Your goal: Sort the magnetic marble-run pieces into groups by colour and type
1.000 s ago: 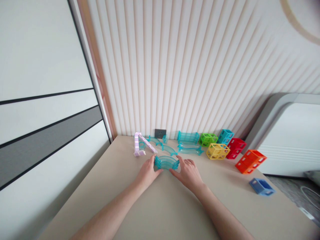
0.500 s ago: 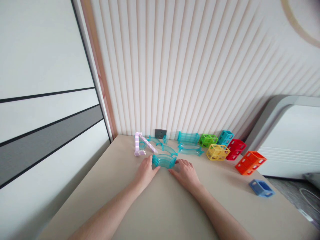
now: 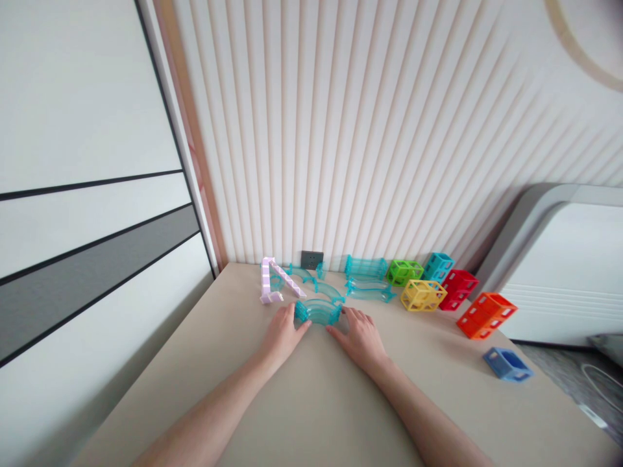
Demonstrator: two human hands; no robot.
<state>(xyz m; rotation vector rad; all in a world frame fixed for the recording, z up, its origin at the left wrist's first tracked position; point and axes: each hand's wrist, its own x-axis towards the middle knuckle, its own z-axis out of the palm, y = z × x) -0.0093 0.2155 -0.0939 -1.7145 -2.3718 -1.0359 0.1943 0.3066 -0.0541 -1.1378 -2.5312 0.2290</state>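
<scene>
Illumination bright, diffuse; faint soft shadow on the table (image 3: 311, 402) falls left of the orange block (image 3: 487, 316), suggesting light from the right. Cabinet (image 3: 82, 97) shaded low down. Wide-angle distortion: wall (image 3: 292, 130) ribs fan outward. Teal stack (image 3: 318, 312) slightly soft, fine detail smeared. Upper right corner darkened.

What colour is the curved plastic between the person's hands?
The curved plastic is see-through teal, best seen in the head view.

Track stack (image 3: 318, 312) between left hand (image 3: 283, 336) and right hand (image 3: 360, 338), blocks (image 3: 487, 316) rightward, wall (image 3: 311, 130) behind
</scene>
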